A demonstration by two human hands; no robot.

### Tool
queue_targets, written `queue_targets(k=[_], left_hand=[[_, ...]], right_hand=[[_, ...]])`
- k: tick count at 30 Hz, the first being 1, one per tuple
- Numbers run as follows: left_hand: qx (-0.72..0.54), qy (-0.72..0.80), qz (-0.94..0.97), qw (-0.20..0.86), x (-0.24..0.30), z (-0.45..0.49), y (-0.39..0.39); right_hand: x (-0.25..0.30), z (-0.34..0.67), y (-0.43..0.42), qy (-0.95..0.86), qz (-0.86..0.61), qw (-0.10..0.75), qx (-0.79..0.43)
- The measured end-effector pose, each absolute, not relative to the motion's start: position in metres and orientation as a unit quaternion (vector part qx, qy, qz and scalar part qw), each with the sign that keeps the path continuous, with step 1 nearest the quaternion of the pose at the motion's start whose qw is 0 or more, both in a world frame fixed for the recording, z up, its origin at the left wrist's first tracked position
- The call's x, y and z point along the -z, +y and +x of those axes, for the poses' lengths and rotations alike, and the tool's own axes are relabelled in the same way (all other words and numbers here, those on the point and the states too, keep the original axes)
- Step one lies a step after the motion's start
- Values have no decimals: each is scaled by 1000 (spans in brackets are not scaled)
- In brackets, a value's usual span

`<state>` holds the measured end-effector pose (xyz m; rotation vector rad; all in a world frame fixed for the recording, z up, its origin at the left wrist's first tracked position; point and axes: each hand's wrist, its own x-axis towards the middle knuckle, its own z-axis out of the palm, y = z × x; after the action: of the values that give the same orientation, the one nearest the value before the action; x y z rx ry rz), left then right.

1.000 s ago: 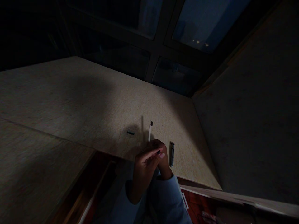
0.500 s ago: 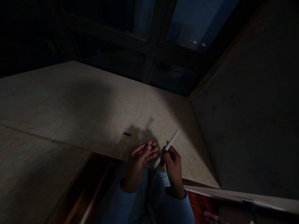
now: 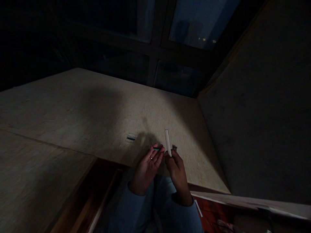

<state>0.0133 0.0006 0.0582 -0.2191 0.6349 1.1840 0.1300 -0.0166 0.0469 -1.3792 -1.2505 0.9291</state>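
My left hand (image 3: 145,168) is turned palm up with its fingers curled, holding a small thin green strip (image 3: 156,149) at the fingertips. Its exact kind is too small and dim to make out. A slim white stick (image 3: 167,140) stands up almost vertically from my right hand (image 3: 177,166), gripped at its lower end between thumb and fingers. The two hands are close together over the table's near edge. Left of them lies a small clear piece (image 3: 131,137) with a dark green strip in it. Just beyond my right hand is a small metallic-looking thing (image 3: 174,148).
The pale stone-patterned tabletop (image 3: 102,119) runs back to a dark window (image 3: 194,29). A wall (image 3: 255,113) bounds the right side. An open drawer or recess (image 3: 97,191) lies below at the left. Reddish floor (image 3: 209,210) with several items shows at lower right.
My right hand has swung the white stick from a rightward slant to nearly upright. My left hand has opened out somewhat, so the green strip shows more plainly.
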Motion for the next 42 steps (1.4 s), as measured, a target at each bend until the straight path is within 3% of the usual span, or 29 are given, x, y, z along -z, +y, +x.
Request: queue_targets(k=[9, 29, 36, 42], left_hand=[[-557, 260, -52, 787, -60, 25, -8], [-556, 253, -6, 792, -87, 60, -13], [-550, 245, 40, 798, -82, 71, -16], [-536, 227, 39, 812, -74, 63, -18]], right_hand=[[-75, 134, -26, -500, -547, 556, -377], [-80, 146, -43, -541, -567, 549, -292], [-75, 153, -42, -507, -589, 582, -238], [-73, 155, -42, -509, -576, 583, -263]])
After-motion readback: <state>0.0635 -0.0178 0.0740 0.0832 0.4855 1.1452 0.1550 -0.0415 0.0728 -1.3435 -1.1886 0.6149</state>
